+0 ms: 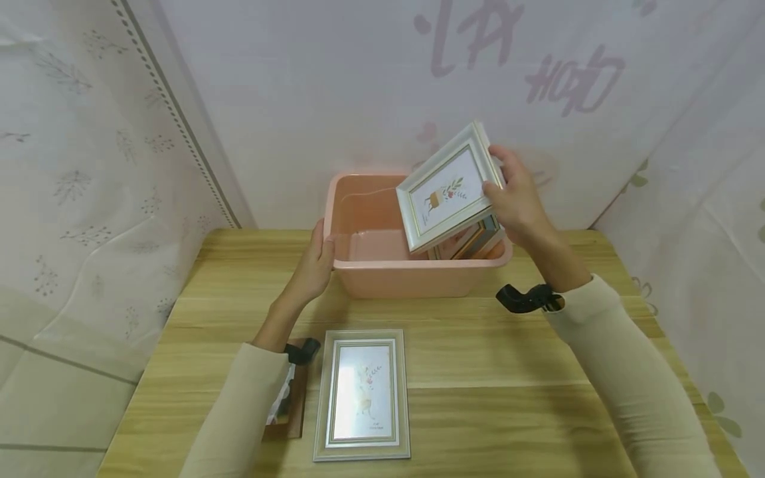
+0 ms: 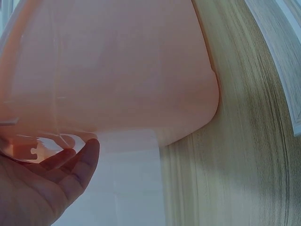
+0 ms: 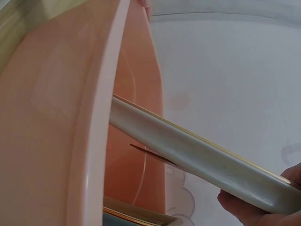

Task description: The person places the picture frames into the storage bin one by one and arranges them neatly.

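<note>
My right hand [image 1: 518,196] grips a white picture frame [image 1: 445,189] by its right edge, thumb on the front. The frame is tilted over the right part of a pink plastic basin [image 1: 412,275]; in the right wrist view its pale side edge [image 3: 202,160] slants across the basin's opening. Beneath it, other picture frames [image 1: 478,242] lean inside the basin, partly hidden. At the basin's left end, my left hand [image 1: 311,269] holds the rim. The left wrist view shows the fingers [image 2: 87,165] hooked at the opening under that rim.
A cream-and-gold picture frame [image 1: 362,451] lies face up on the wooden table [image 1: 508,398]. Left of it, a brown picture frame [image 1: 297,405] is partly covered by my left sleeve. Patterned white curtain-like sheets [image 1: 287,99] stand behind the basin and at both sides.
</note>
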Available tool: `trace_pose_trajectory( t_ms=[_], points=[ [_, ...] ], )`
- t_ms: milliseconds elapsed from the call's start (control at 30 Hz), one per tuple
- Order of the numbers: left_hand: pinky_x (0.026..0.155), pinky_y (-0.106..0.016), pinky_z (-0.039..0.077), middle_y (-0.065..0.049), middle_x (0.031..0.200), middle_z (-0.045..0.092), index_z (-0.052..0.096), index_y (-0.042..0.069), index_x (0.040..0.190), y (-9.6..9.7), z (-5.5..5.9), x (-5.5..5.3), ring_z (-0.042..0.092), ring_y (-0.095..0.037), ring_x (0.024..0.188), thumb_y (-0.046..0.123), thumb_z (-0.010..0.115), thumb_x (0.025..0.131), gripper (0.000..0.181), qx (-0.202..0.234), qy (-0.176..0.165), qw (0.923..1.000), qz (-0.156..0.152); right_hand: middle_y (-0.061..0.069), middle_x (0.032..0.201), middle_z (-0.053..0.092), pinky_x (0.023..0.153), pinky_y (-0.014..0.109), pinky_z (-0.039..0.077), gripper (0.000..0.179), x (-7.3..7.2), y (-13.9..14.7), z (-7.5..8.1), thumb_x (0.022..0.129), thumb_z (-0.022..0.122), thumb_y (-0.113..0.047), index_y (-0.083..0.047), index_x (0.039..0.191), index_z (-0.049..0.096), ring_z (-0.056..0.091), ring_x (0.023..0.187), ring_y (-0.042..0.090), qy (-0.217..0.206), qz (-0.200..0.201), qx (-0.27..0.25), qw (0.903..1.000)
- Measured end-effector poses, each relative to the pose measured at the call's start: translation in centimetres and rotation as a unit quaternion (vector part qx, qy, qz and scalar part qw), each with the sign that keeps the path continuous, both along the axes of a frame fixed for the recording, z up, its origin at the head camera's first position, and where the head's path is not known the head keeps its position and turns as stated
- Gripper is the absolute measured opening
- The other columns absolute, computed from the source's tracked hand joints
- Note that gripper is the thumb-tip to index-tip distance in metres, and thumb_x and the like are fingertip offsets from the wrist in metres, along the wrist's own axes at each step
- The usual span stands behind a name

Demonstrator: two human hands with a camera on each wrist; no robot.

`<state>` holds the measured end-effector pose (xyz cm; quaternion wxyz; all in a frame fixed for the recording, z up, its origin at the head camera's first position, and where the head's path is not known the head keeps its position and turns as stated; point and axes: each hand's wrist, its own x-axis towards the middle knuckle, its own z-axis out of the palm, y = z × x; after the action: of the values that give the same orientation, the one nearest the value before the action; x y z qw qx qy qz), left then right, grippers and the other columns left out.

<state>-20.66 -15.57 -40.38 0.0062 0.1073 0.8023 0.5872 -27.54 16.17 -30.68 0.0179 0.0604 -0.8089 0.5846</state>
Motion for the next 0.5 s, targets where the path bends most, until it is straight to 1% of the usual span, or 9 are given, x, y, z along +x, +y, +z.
trace_pose_trajectory(
  t_ms=[33,100,167,267,333,400,433,467,500],
  points=[
    [0.092,-0.054,0.053,-0.031,0.135,0.042,0.012,-0.001,0.154,0.0,0.0,0.0,0.052,-0.041,0.117,0.011,0.018,0.107,0.049,0.001,-0.001,1.0000,-0.001,0.027,0.144,0.040,0.100,0.047,0.050,0.063,-0.1,-0.1,-0.1,0.097,0.039,0.009,-0.014,0.154,0.029,0.050,0.125,0.038,0.001,0.000,0.013,0.9999],
    [0.093,-0.054,0.052,-0.030,0.135,0.043,0.013,0.000,0.154,0.1,0.4,0.2,0.053,-0.041,0.117,0.011,0.020,0.107,0.048,0.001,-0.005,1.0000,0.001,0.024,0.149,0.037,0.102,0.048,0.049,0.063,-0.1,-0.3,-0.4,0.097,0.040,0.008,-0.013,0.155,0.028,0.048,0.126,0.037,0.005,0.004,0.038,0.9993],
    [0.092,-0.054,0.052,-0.030,0.135,0.043,0.012,0.000,0.154,0.1,0.5,0.3,0.053,-0.041,0.117,0.011,0.020,0.108,0.049,-0.002,-0.008,1.0000,0.002,0.020,0.156,0.031,0.108,0.048,0.043,0.063,-0.2,-0.5,-0.8,0.098,0.041,0.006,-0.013,0.156,0.026,0.042,0.133,0.036,0.012,0.008,0.070,0.9974],
    [0.093,-0.055,0.052,-0.029,0.135,0.044,0.013,0.000,0.154,0.2,0.7,0.4,0.053,-0.040,0.117,0.010,0.022,0.108,0.048,-0.007,-0.012,0.9999,0.006,0.015,0.161,0.026,0.111,0.049,0.037,0.063,-0.4,-0.8,-1.3,0.098,0.042,0.004,-0.011,0.156,0.024,0.036,0.138,0.035,0.030,0.010,0.128,0.9913],
    [0.093,-0.055,0.052,-0.029,0.135,0.044,0.012,0.001,0.155,0.2,0.7,0.4,0.054,-0.040,0.116,0.011,0.022,0.108,0.048,-0.013,-0.012,0.9998,0.007,0.016,0.161,0.026,0.111,0.048,0.036,0.062,-0.5,-1.1,-1.7,0.098,0.043,0.003,-0.010,0.156,0.024,0.036,0.138,0.034,0.042,0.010,0.159,0.9864],
    [0.093,-0.054,0.052,-0.029,0.134,0.045,0.012,0.002,0.155,0.2,0.8,0.5,0.054,-0.040,0.115,0.011,0.021,0.108,0.049,-0.019,-0.011,0.9997,0.007,0.019,0.159,0.030,0.099,0.046,0.044,0.062,-0.5,-1.3,-2.1,0.098,0.043,0.002,-0.009,0.156,0.024,0.045,0.126,0.036,0.051,0.012,0.181,0.9821],
    [0.092,-0.054,0.052,-0.030,0.134,0.045,0.011,0.003,0.155,0.3,0.9,0.6,0.054,-0.040,0.115,0.011,0.021,0.108,0.049,-0.021,-0.009,0.9997,0.008,0.021,0.157,0.032,0.090,0.044,0.047,0.061,-0.5,-1.5,-2.3,0.098,0.043,0.002,-0.008,0.156,0.024,0.052,0.115,0.035,0.055,0.014,0.190,0.9801],
    [0.093,-0.054,0.052,-0.030,0.135,0.045,0.011,0.003,0.156,0.3,0.9,0.6,0.054,-0.040,0.115,0.011,0.021,0.108,0.049,-0.023,-0.008,0.9997,0.008,0.024,0.150,0.041,0.081,0.040,0.050,0.061,-0.5,-1.6,-2.5,0.098,0.043,0.001,-0.008,0.156,0.024,0.057,0.103,0.033,0.057,0.016,0.199,0.9782],
    [0.093,-0.054,0.051,-0.030,0.135,0.045,0.011,0.002,0.156,0.3,0.9,0.6,0.054,-0.040,0.115,0.011,0.021,0.108,0.049,-0.024,-0.006,0.9997,0.009,0.027,0.140,0.050,0.069,0.036,0.050,0.061,-0.5,-1.8,-2.7,0.098,0.043,0.000,-0.008,0.156,0.023,0.059,0.085,0.029,0.056,0.019,0.207,0.9766]
  ],
)
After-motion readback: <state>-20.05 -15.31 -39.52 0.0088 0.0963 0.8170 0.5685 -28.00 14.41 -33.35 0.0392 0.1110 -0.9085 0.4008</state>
